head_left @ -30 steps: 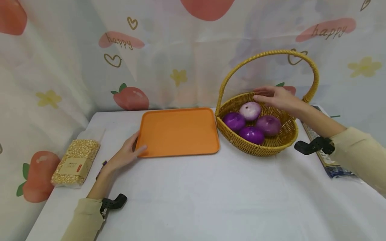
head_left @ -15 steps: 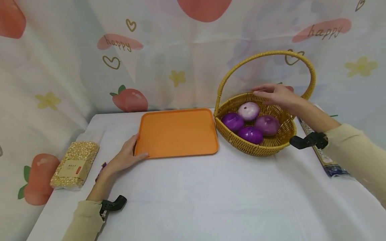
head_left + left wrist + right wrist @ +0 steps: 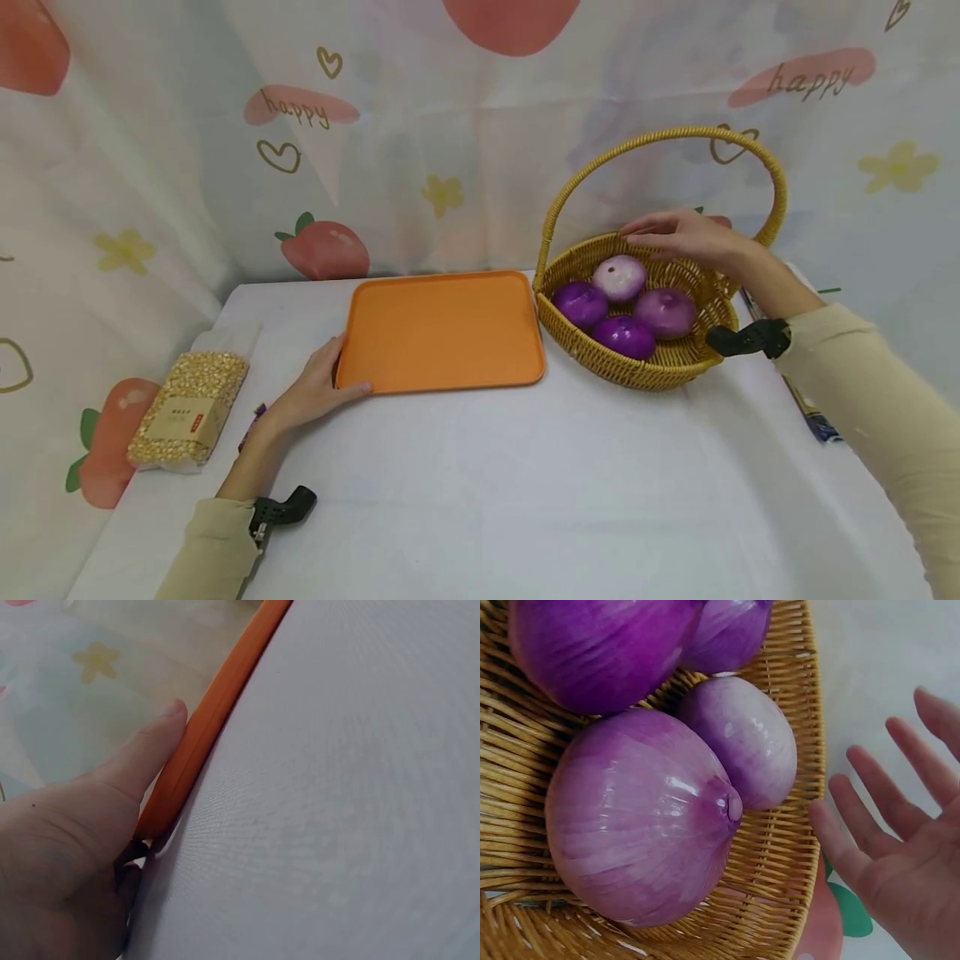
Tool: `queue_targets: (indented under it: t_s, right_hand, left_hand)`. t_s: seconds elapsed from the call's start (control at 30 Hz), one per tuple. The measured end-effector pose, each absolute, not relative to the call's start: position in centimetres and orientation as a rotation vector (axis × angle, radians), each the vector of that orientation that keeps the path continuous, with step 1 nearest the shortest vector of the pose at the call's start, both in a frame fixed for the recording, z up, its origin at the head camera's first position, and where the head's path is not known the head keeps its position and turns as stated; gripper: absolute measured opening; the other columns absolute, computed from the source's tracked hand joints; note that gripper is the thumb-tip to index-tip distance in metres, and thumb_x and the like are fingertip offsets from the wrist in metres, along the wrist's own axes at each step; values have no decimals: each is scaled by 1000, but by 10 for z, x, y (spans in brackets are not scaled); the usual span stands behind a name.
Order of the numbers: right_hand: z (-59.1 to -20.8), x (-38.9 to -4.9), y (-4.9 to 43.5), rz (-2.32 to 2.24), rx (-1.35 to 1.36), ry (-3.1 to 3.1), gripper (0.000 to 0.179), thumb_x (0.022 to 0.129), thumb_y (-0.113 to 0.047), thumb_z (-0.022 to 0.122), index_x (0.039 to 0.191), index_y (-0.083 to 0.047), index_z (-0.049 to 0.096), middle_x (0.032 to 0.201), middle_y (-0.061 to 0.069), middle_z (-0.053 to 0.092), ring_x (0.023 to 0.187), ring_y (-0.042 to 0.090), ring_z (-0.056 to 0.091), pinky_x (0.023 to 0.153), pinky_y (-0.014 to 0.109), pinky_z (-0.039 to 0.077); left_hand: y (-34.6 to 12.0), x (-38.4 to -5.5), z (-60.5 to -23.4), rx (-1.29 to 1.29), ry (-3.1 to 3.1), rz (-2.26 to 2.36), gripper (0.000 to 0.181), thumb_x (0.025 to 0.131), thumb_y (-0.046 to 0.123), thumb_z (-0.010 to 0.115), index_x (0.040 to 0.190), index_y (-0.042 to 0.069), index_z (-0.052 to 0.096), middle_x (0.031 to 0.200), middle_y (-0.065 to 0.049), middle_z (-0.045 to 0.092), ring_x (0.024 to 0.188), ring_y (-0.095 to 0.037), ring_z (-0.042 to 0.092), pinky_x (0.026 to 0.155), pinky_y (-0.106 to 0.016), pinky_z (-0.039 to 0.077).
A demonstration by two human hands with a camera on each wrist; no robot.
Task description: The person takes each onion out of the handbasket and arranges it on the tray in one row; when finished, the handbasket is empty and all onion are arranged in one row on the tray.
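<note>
In the head view my left hand [image 3: 311, 396] holds the near left corner of an orange tray [image 3: 442, 333], which lies on the table. Its thumb [image 3: 154, 746] lies along the tray's near side, while the other fingers reach along the left side, partly hidden. My right hand [image 3: 686, 237] hovers at the back rim of a wicker basket [image 3: 637, 375], holding nothing. Seen from the right wrist, its fingers [image 3: 885, 787] are spread and relaxed beside the rim. Several purple onions sit in the basket, among them a pale one [image 3: 620, 277] and a larger reddish-purple one [image 3: 641, 817].
A bag of yellow kernels [image 3: 187, 408] lies at the table's left edge, with a small purple-wrapped item [image 3: 253, 421] beside my left wrist. The basket's tall arched handle [image 3: 697, 133] rises close to my right arm. A dark package [image 3: 817, 421] lies partly hidden under that arm.
My left thumb has come down onto the tray's near edge. The right hand has shifted slightly left over the basket's back rim, and its forearm has swung inward. Tray and onions stay put.
</note>
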State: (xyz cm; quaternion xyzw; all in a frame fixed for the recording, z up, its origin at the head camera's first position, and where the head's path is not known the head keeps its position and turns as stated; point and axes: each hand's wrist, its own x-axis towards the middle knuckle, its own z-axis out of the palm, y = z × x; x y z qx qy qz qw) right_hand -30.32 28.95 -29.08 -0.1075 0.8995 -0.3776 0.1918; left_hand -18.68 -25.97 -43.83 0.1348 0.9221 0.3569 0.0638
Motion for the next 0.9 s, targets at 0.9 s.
queue_targets:
  t_s: [0.9]
  right_hand:
    - [-309, -325, 287, -1038, -257, 2474, 64, 94, -48, 56, 144, -9, 46, 144, 6, 48, 118, 7, 52, 107, 38, 44]
  left_hand:
    - [-260, -189, -443, 471, 2794, 1105, 103, 83, 32, 77, 154, 0, 10, 158, -23, 21, 146, -40, 21, 117, -60, 19]
